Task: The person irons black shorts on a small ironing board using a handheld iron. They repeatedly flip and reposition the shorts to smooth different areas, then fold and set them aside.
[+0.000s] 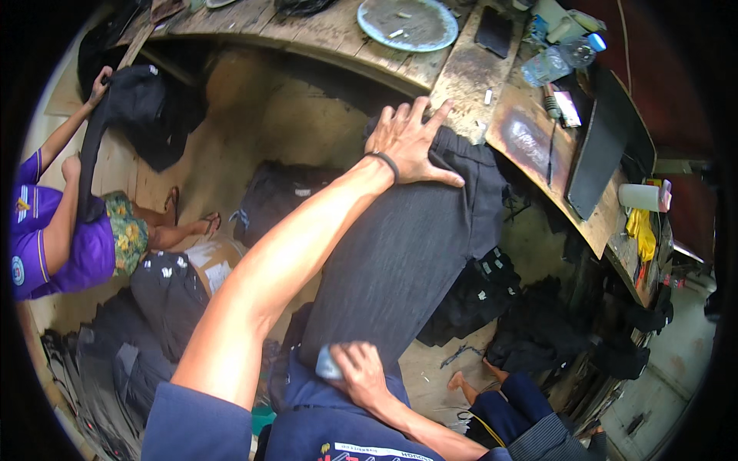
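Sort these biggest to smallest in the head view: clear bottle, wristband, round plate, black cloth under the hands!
1. Black cloth
2. Round plate
3. Clear bottle
4. Wristband
Being near the camera may make the cloth look bigger.

A blue-rimmed tray (377, 21), a dark flat slab (494, 32) and a blue-capped bottle (560, 61) share the wooden tabletop (323, 40).

navy shirt (300, 434): printed lettering (377, 450) | purple shirt (81, 246): round badge (17, 270) | black garment (157, 300): white tags (167, 272), too small to read
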Demonstrator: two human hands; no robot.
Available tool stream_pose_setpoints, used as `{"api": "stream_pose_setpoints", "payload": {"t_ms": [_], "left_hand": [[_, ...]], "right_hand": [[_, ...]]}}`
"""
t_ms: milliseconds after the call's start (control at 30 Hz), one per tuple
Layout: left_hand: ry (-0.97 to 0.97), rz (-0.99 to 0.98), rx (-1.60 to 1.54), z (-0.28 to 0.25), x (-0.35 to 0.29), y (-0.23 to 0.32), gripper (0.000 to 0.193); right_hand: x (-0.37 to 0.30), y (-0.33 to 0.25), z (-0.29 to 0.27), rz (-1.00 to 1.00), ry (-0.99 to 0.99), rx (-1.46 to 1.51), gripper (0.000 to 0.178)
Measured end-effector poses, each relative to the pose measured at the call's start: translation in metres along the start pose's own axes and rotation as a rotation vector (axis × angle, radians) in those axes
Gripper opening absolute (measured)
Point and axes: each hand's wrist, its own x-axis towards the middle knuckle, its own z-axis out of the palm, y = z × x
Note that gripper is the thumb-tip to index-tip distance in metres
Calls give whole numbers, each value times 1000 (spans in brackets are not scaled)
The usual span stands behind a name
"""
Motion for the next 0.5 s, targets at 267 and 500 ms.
{"api": "stream_pose_setpoints", "payload": {"t_ms": [267, 500], "left_hand": [[13, -19, -39, -5, 0, 3, 140], [12, -39, -45, 0, 2, 1, 139]], "right_hand": [[123, 66, -86, 109, 387, -306, 75], [13, 44, -43, -99, -2, 78, 88]]}}
